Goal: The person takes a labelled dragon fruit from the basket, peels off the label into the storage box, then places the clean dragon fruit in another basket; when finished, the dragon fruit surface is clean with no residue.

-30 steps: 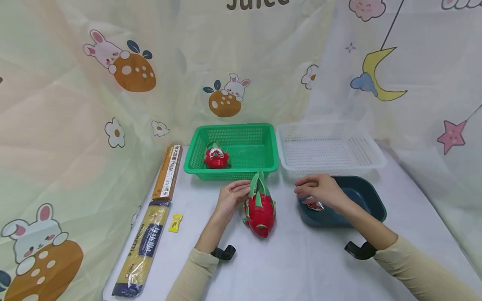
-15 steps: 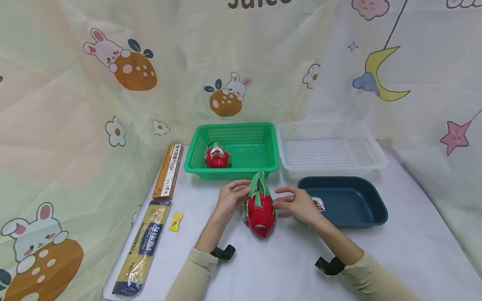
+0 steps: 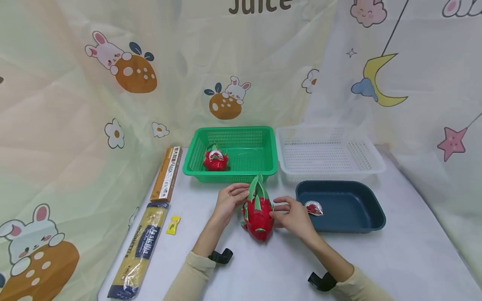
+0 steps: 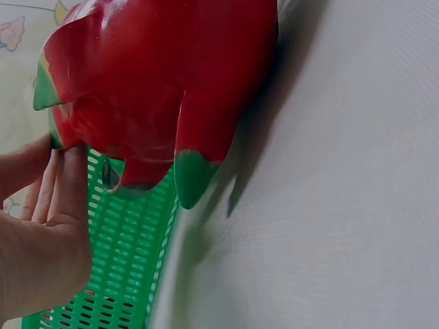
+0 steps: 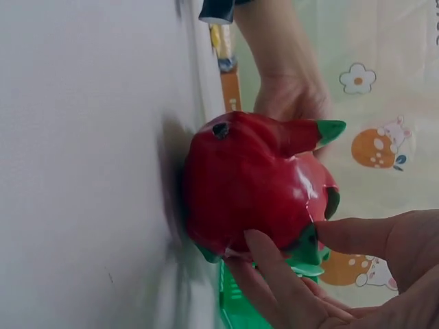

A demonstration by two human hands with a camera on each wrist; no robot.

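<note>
A red toy dragon fruit point(image 3: 259, 218) with green leaf tips lies on the white cloth. My left hand point(image 3: 230, 202) holds it by the green leaves at its far end, thumb and fingertips at a leaf in the left wrist view. From the other side my right hand point(image 3: 295, 217) grips it, with thumb on a leaf tip and bent fingers against the red skin in the right wrist view. A round label point(image 3: 313, 208) with a red fruit picture lies at the left inside the dark blue basin point(image 3: 348, 225).
Behind stand a green basket point(image 3: 229, 177) holding a smaller dragon fruit point(image 3: 216, 162) with a round label, and a white basket point(image 3: 333, 169). Along the left lie a pasta box point(image 3: 165, 173), a spaghetti pack point(image 3: 141, 251) and a small yellow wrapped sweet point(image 3: 173, 225).
My right hand has left the label in the dark blue basin and moved left onto the dragon fruit. The left hand has stayed at the leaves. The view has tilted slightly.
</note>
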